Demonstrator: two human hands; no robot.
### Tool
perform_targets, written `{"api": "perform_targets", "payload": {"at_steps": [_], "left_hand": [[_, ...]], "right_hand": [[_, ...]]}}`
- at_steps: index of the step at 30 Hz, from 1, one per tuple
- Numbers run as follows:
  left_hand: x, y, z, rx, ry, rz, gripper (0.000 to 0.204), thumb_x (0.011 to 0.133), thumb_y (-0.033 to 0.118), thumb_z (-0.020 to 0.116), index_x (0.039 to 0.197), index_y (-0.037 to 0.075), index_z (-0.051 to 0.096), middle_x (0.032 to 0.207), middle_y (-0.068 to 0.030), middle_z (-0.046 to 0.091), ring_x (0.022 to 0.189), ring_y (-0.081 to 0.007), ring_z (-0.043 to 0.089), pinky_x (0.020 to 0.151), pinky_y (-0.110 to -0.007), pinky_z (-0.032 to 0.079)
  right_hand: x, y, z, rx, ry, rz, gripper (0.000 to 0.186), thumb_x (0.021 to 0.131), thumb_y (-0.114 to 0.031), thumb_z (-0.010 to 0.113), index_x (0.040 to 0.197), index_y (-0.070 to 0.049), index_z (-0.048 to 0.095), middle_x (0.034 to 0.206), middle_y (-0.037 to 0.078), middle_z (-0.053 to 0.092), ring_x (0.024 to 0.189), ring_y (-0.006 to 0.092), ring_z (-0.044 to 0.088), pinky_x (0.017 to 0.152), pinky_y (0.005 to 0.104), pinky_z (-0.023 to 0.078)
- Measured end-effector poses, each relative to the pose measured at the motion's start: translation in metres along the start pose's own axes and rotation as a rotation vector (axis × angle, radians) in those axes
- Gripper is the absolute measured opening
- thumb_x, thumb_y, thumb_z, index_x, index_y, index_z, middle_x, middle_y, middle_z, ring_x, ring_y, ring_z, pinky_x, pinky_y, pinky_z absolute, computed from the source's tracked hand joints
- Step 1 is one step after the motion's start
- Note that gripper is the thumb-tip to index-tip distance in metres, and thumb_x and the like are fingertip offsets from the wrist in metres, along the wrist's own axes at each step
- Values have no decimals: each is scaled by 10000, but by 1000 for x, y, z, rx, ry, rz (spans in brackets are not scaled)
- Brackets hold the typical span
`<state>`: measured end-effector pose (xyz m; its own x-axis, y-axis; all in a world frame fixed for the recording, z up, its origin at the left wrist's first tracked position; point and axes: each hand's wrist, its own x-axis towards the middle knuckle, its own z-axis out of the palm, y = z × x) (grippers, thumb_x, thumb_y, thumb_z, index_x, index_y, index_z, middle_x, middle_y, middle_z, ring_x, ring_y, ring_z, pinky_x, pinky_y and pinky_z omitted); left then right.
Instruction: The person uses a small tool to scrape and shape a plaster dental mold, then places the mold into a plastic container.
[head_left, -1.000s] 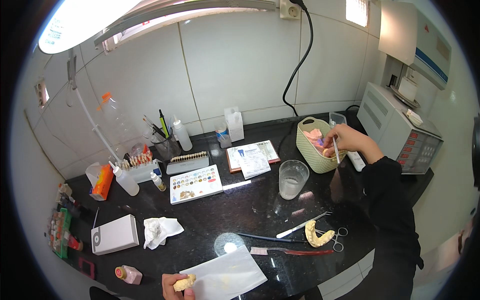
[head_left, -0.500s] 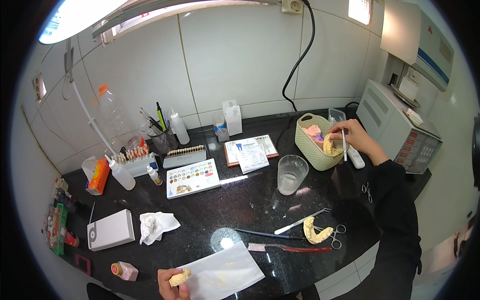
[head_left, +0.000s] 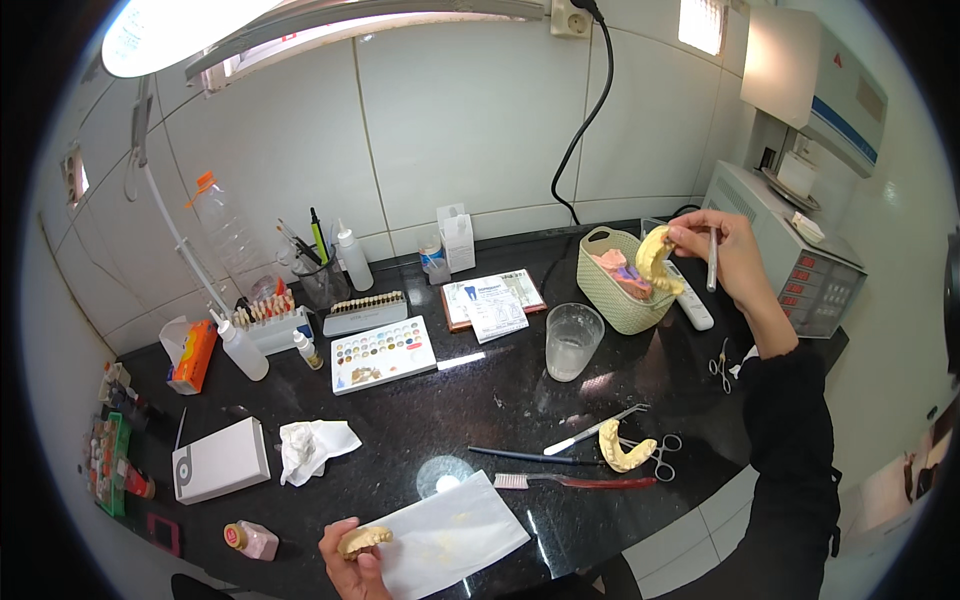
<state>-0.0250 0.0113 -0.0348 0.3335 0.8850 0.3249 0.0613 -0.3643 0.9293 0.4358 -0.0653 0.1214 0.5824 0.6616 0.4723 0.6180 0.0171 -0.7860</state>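
Right hand (head_left: 728, 250): fingertips closed on a yellow horseshoe-shaped dental cast (head_left: 652, 257), with a slim silver tool (head_left: 712, 262) also held upright between the fingers. One second ago this hand was down in the green basket (head_left: 622, 308), near the far right corner of the black tabletop (head_left: 420, 415); half a second ago the cast was at the basket's rim. Now it is lifted higher, in front of the right rim in this view; contact with the rim cannot be told. Pink material (head_left: 610, 263) remains in the basket.

Left hand (head_left: 345, 562): thumb and fingers gripping a smaller cast (head_left: 365, 541) at the near edge of the tabletop, by the left end of a white sheet (head_left: 470, 535). This cast is now tipped differently, showing a darker underside.

Unchanged: a third cast (head_left: 622, 452) lies toward the tabletop's near right corner, beside steel forceps (head_left: 665, 467) and above the red toothbrush (head_left: 590, 482)
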Motion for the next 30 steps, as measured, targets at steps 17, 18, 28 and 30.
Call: {"api": "perform_targets", "payload": {"at_steps": [17,18,28,30], "left_hand": [[2,29,-15,-14,-223,135,242,832,81,615,1060,-1,607,934,-58,458,774,-114,461,659,-222,357],[2,30,-17,-8,-230,135,240,830,78,614,1057,-1,606,935,-58,459,777,-113,462,658,-220,355],[6,28,-11,-97,-105,45,184,802,146,606,946,32,616,856,-77,497,750,-152,478,642,-262,386],[7,26,-8,-134,-119,15,181,807,145,603,948,32,611,862,-76,497,768,-154,488,656,-264,394]], "right_hand": [[-134,-76,139,522,-936,197,252,822,-160,707,1015,-2,663,901,69,679,826,101,639,760,220,499],[-135,-77,143,533,-951,186,253,820,-163,710,1010,-2,664,899,69,679,820,101,640,756,220,500],[-127,-80,146,405,-978,153,259,807,-193,726,970,3,676,873,71,684,782,93,640,712,216,497],[-128,-77,129,320,-935,121,260,811,-196,720,966,7,675,868,70,685,779,92,639,708,217,496]]}}
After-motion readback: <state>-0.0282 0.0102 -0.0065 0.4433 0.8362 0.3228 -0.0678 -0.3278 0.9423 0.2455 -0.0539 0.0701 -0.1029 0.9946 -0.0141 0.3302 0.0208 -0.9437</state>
